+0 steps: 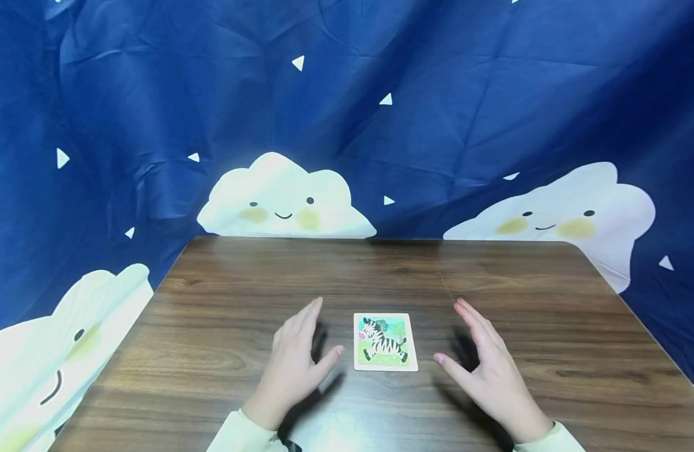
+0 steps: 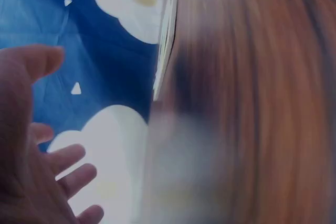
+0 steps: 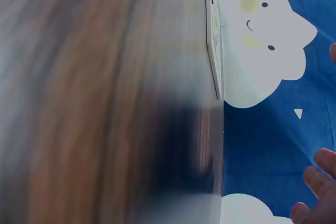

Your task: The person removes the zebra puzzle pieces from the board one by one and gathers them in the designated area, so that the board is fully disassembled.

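Observation:
A square board with a zebra picture (image 1: 385, 342) and a pale rim lies flat on the brown wooden table (image 1: 222, 339). To its left, my left hand (image 1: 292, 364) has its fingers extended and thumb apart, touching nothing. My right hand (image 1: 492, 370) is on the other side, fingers likewise extended, clear of the board. Both cast dark shadows on the tabletop. Seen almost edge-on, the board (image 3: 215, 51) shows as a thin strip in the right wrist view. Only part of the right hand (image 3: 321, 198) appears there; the left hand (image 2: 31, 150) fills the left wrist view's lower left corner.
Behind the table hangs a blue cloth (image 1: 426, 132) printed with smiling white clouds (image 1: 284, 201) and small white triangles. Wood surface extends around the board up to the table's rounded back corners. Light glares off the front of the tabletop.

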{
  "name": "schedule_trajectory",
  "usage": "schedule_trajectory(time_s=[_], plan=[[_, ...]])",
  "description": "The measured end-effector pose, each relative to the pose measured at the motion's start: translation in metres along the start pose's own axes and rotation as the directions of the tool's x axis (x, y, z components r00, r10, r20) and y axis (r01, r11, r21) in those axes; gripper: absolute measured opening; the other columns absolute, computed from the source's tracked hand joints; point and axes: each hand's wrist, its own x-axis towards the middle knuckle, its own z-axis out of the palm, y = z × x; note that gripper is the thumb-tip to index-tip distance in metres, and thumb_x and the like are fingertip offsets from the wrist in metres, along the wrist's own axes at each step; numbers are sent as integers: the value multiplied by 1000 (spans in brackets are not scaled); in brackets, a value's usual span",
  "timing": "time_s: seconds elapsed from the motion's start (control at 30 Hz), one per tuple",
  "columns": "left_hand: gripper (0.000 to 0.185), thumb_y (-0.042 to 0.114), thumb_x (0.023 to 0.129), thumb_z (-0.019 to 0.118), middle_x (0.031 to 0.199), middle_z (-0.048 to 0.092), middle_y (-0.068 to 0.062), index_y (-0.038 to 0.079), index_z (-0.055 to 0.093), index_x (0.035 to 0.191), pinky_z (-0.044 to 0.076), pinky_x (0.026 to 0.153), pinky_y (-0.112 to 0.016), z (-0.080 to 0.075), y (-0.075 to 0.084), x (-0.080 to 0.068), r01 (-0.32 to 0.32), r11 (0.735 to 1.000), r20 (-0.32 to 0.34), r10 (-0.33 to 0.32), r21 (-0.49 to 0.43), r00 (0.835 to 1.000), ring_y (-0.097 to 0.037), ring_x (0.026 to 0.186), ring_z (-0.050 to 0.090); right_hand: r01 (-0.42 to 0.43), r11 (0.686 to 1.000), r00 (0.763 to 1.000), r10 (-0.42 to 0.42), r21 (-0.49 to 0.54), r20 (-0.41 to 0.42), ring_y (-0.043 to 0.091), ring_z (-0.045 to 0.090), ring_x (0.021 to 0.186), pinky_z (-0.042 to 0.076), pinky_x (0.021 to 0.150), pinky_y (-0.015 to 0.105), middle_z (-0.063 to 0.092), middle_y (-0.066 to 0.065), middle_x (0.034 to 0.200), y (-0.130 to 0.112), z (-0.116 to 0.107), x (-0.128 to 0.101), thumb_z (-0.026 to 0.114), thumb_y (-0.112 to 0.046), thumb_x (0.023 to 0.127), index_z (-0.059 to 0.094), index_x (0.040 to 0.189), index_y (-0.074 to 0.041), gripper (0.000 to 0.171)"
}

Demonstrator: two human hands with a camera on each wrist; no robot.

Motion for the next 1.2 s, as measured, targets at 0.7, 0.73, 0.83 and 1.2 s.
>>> schedule_trajectory(time_s=[0.7,0.73,0.83,1.2], plan=[[57,44,85,71,123,63,0,12,62,131,33,91,-50,42,-4,14,205,968,188,-176,-146,966,-25,113,53,43,998,998,-45,49,50,29,48,133,29,105,52,51,8,146,-13,48,15,85,-15,74,53,142,-8,76],[55,44,84,72,122,63,0,12,64,129,33,90,-49,43,-5,14,197,972,189,-171,-127,967,-25,111,53,42,998,998,-44,54,50,29,48,132,30,105,51,53,8,144,-14,51,17,85,-16,74,53,141,-8,75],[58,45,80,74,118,62,1,14,66,128,33,86,-46,43,-5,16,173,981,200,-153,-85,968,-24,108,54,47,997,998,-50,64,47,28,52,126,33,102,50,59,6,137,-18,62,21,85,-17,75,56,138,-7,70],[76,59,71,78,119,58,1,20,63,134,32,81,-42,46,-5,20,158,987,275,-153,4,949,-21,104,50,48,998,985,-55,45,165,20,57,109,37,93,46,67,3,115,-12,81,41,83,-21,79,65,127,-8,53]])
